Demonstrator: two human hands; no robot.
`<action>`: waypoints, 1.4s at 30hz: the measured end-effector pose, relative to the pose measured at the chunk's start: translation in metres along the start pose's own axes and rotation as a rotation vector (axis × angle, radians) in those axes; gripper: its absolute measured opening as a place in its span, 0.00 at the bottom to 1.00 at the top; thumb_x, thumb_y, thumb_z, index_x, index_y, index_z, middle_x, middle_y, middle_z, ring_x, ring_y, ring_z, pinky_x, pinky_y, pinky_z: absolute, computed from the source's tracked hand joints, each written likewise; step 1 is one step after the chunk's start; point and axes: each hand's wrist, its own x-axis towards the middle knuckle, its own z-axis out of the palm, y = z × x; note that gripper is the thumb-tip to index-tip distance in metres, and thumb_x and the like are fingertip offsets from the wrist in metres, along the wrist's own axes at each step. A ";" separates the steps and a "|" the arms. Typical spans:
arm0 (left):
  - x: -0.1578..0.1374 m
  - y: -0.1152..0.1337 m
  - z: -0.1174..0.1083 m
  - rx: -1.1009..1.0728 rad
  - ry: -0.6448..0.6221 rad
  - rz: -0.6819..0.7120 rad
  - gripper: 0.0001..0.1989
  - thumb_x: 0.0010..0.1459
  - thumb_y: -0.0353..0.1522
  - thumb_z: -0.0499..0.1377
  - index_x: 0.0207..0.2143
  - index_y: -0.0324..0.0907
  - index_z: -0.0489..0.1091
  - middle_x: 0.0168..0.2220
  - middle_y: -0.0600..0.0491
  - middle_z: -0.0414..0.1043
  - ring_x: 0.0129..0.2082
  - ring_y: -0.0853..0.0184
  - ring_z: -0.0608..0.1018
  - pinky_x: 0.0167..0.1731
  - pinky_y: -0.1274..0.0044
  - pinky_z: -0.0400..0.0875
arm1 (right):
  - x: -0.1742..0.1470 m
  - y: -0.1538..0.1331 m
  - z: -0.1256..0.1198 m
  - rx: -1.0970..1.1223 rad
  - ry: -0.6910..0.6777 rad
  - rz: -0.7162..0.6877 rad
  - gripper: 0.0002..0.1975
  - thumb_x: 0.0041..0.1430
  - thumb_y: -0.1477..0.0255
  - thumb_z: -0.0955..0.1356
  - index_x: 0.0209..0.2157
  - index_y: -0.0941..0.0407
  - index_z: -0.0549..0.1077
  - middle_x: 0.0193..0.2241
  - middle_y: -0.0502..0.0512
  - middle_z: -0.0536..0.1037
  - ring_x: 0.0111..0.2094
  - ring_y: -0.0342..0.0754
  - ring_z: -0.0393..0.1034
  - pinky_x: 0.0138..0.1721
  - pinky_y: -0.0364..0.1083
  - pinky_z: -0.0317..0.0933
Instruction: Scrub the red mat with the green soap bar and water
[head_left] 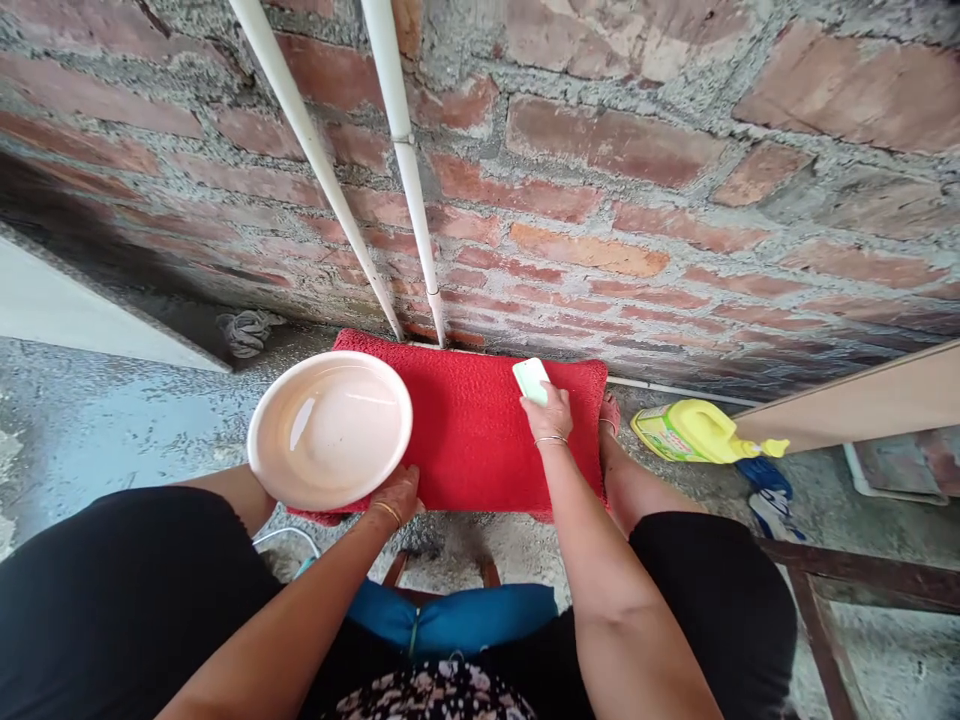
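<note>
A thick red cloth, like a towel or mat, lies spread over a low, wide support in front of me. My right hand is closed around a pale green scrub brush near the cloth's far right part; its underside is hidden against the cloth. At the near edge, my left hand grips the red cloth, its fingers partly hidden close beside the basin. That pale pink basin holds clear water and stands on the cloth's left end.
A brick wall with two white pipes rises behind the cloth. To the right, a yellow jug lies near a tan board. A grey rag is on the floor at left. A dark wooden frame stands at right.
</note>
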 end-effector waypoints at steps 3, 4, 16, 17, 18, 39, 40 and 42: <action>0.000 0.000 0.000 0.013 0.012 -0.002 0.24 0.40 0.40 0.65 0.40 0.37 0.69 0.40 0.41 0.70 0.42 0.52 0.73 0.43 0.64 0.65 | 0.007 0.013 -0.002 -0.036 -0.072 0.008 0.27 0.42 0.59 0.72 0.48 0.45 0.72 0.42 0.50 0.68 0.38 0.46 0.66 0.42 0.44 0.60; 0.001 0.000 0.000 0.013 0.012 -0.004 0.24 0.40 0.40 0.65 0.40 0.37 0.69 0.40 0.41 0.70 0.42 0.52 0.73 0.44 0.64 0.65 | 0.009 0.027 -0.005 -0.002 -0.040 0.074 0.27 0.41 0.59 0.72 0.47 0.46 0.72 0.41 0.50 0.68 0.38 0.46 0.66 0.42 0.44 0.60; -0.001 0.003 -0.003 0.024 -0.019 -0.039 0.22 0.42 0.38 0.64 0.40 0.39 0.68 0.41 0.44 0.71 0.42 0.56 0.73 0.44 0.67 0.64 | 0.001 -0.044 0.025 0.084 -0.053 -0.118 0.27 0.47 0.58 0.69 0.50 0.49 0.69 0.44 0.52 0.67 0.41 0.47 0.65 0.42 0.44 0.60; -0.001 0.003 -0.003 0.021 -0.017 -0.044 0.22 0.42 0.38 0.64 0.40 0.39 0.68 0.41 0.44 0.71 0.42 0.56 0.73 0.44 0.68 0.64 | -0.001 -0.061 0.032 0.028 -0.133 -0.189 0.27 0.47 0.58 0.69 0.51 0.47 0.68 0.44 0.52 0.67 0.41 0.47 0.65 0.42 0.44 0.59; 0.000 0.003 -0.002 0.021 -0.013 -0.046 0.22 0.42 0.39 0.64 0.40 0.40 0.68 0.41 0.45 0.71 0.42 0.56 0.73 0.44 0.68 0.64 | -0.001 -0.073 0.037 -0.026 -0.201 -0.251 0.27 0.47 0.59 0.69 0.51 0.46 0.68 0.43 0.51 0.67 0.41 0.47 0.65 0.42 0.44 0.59; -0.002 0.003 0.000 -0.084 -0.002 -0.005 0.24 0.40 0.34 0.66 0.42 0.36 0.68 0.43 0.41 0.70 0.44 0.54 0.73 0.46 0.66 0.64 | -0.069 0.059 -0.004 0.150 -0.029 0.103 0.29 0.44 0.56 0.69 0.47 0.56 0.68 0.42 0.56 0.73 0.40 0.50 0.68 0.41 0.46 0.61; -0.002 0.003 -0.001 -0.096 -0.004 -0.008 0.25 0.39 0.33 0.66 0.42 0.36 0.68 0.43 0.41 0.70 0.44 0.55 0.73 0.46 0.66 0.64 | -0.073 0.056 -0.004 0.061 -0.057 0.065 0.29 0.44 0.55 0.69 0.47 0.55 0.68 0.42 0.57 0.73 0.41 0.51 0.68 0.42 0.46 0.60; -0.002 0.003 -0.001 -0.122 -0.009 -0.020 0.25 0.39 0.32 0.67 0.42 0.37 0.68 0.44 0.42 0.70 0.45 0.55 0.73 0.47 0.66 0.64 | -0.076 0.050 -0.010 -0.140 -0.077 -0.009 0.30 0.45 0.54 0.69 0.48 0.54 0.68 0.44 0.60 0.71 0.44 0.54 0.66 0.43 0.48 0.58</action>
